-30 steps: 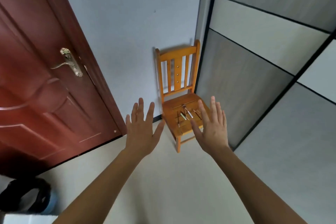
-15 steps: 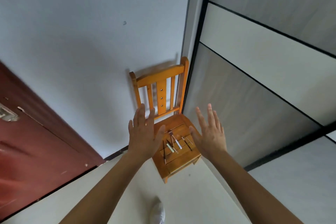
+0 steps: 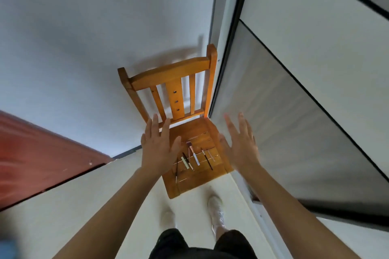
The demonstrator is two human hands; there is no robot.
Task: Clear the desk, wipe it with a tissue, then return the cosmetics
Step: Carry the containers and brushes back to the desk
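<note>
Your shoes point(image 3: 215, 206) stand before the chair point(image 3: 185, 185). Your left hand point(image 3: 157, 151) and right hand point(image 3: 240, 145) hover over its seat, fingers spread wide, holding nothing. Between them the cosmetics point(image 3: 194, 157), slim brushes and pencils, lie side by side on the seat.

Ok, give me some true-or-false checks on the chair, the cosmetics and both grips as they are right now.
1. The cosmetics lie on the seat of the chair. True.
2. The left grip holds a brush. False: its fingers are straight and spread, and it holds nothing.
3. The right grip is empty. True.
4. The chair stands in the middle of the room. False: it is in the corner, between the wall and the sliding panels.
5. A tissue lies on the seat. False: only the cosmetics show there.
</note>
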